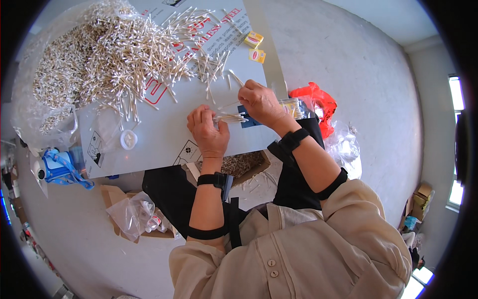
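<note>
My left hand [208, 133] is closed at the table's near edge, its fingers curled round the left end of a small bunch of cotton swabs [232, 118]. My right hand [262, 105] is pinched just above and to the right of that bunch. A single cotton swab [236, 77] sticks out from its fingertips. Beneath my right wrist lies a dark blue flat piece [249, 118], partly covered. Beside it, a pack of cotton swabs [291, 107] sits at the table's right edge. A thin clear edge shows between my hands; I cannot make out what it is.
A large clear bag [25, 112] spills a heap of cotton swabs [119, 60] over the table [164, 134]. Two small yellow boxes [255, 47] lie far right. A round white tub [128, 140] stands left. Below are an open carton [256, 172], a red bag [323, 107] and a blue bottle [57, 164].
</note>
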The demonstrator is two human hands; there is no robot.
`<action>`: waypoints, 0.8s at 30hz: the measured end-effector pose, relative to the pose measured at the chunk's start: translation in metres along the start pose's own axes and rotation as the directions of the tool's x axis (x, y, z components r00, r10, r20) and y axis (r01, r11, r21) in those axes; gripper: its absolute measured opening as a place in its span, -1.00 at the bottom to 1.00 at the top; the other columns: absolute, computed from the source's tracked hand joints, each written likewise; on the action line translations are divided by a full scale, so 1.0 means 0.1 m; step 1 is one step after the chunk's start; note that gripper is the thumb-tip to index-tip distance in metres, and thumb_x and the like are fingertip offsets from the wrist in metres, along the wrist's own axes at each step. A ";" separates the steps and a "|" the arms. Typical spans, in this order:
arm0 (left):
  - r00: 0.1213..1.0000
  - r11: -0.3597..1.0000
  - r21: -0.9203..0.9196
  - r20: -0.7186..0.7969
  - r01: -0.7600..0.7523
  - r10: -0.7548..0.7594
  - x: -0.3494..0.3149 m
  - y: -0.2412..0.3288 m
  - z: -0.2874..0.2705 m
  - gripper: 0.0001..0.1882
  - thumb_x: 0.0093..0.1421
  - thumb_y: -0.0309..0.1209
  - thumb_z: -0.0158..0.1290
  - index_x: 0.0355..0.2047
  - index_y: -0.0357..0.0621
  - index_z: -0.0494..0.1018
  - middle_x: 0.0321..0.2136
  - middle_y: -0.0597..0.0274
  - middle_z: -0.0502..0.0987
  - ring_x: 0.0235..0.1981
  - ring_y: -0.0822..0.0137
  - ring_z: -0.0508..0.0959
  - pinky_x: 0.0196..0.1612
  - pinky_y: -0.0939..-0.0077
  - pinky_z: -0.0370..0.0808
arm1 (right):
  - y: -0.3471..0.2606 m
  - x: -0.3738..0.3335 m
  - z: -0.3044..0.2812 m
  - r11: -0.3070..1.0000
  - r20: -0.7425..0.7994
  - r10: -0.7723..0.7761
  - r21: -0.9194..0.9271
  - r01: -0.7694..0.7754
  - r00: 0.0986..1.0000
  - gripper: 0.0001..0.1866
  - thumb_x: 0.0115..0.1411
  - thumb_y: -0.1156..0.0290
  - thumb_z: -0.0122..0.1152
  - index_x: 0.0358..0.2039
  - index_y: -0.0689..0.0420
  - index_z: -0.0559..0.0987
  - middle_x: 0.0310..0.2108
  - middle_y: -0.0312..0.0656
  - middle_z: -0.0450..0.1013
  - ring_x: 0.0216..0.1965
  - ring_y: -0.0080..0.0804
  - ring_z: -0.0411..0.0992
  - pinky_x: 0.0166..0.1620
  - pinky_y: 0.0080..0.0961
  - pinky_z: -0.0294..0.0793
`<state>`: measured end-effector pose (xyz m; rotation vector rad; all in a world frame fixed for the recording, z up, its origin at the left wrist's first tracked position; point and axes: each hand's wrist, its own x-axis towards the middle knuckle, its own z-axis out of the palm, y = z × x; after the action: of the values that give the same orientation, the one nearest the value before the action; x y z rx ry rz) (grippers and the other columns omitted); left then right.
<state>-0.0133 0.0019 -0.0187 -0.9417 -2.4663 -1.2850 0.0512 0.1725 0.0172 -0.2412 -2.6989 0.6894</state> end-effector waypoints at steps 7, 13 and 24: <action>1.000 1.000 0.004 -0.005 0.006 -0.006 0.01 0.01 0.00 -0.72 -0.13 -0.58 0.07 -0.32 -0.20 0.44 -0.13 0.10 0.48 -0.01 -0.01 0.40 0.07 0.12 0.31 | -0.12 -0.22 0.05 0.992 -0.119 0.047 0.122 -0.033 0.992 -0.82 -0.03 0.49 0.32 -0.35 0.13 0.61 -0.32 -0.19 0.45 -0.13 -0.15 0.44 -0.06 -0.25 0.45; 1.000 1.000 0.014 0.013 -0.012 0.012 0.00 0.00 0.02 -0.81 -0.07 -0.61 0.09 -0.38 -0.20 0.46 -0.16 0.14 0.50 -0.04 0.03 0.44 0.05 0.14 0.33 | -0.02 -0.24 0.09 0.981 0.004 0.019 0.195 -0.020 1.000 -0.86 -0.01 0.44 0.32 -0.38 0.09 0.62 -0.33 -0.23 0.47 -0.17 -0.18 0.44 -0.07 -0.27 0.44; 0.991 0.990 0.094 0.091 -0.103 0.094 -0.03 0.05 -0.02 -0.57 0.05 -0.48 0.12 -0.02 -0.24 0.43 0.15 0.06 0.36 0.21 0.00 0.30 0.21 0.03 0.22 | -0.03 -0.15 0.26 0.993 -0.039 -0.010 0.120 0.014 0.999 -0.94 0.03 0.42 0.27 -0.50 0.06 0.55 -0.43 -0.25 0.43 -0.24 -0.16 0.46 -0.15 -0.24 0.44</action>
<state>-0.0082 0.0014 -0.0153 -1.1006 -2.4870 -1.1034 0.0554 0.1555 -0.0070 -0.2059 -2.6091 0.8314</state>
